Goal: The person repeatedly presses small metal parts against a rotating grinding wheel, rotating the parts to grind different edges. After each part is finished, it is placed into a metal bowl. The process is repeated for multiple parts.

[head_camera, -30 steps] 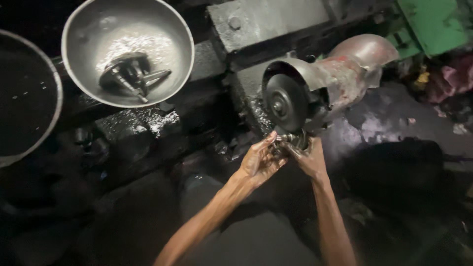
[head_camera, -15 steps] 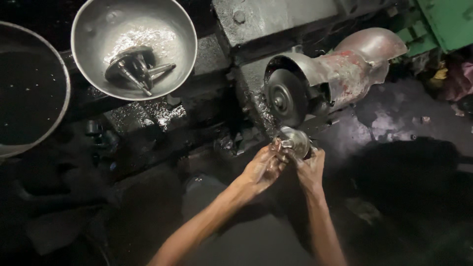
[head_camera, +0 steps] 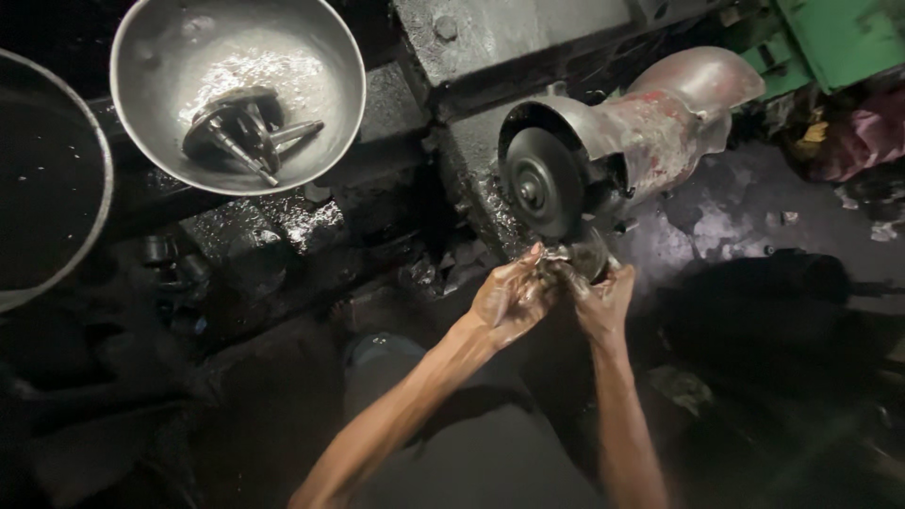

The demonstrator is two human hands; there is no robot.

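I see left hand (head_camera: 509, 300) and right hand (head_camera: 603, 303) pinching a small round metal part (head_camera: 577, 259) under the dark grinding wheel (head_camera: 539, 184), centre frame; steel bowl (head_camera: 238, 90) upper left holds metal pieces (head_camera: 240, 132).

No label, sign or screen can be seen here. The only thing that may be a package is a crumpled pink wrapper or bag (head_camera: 863, 132) at the right edge, lying beside the green painted metal part (head_camera: 839, 38); it is too dark and blurred to tell for sure. A yellowish scrap (head_camera: 811, 132) lies just beside it.
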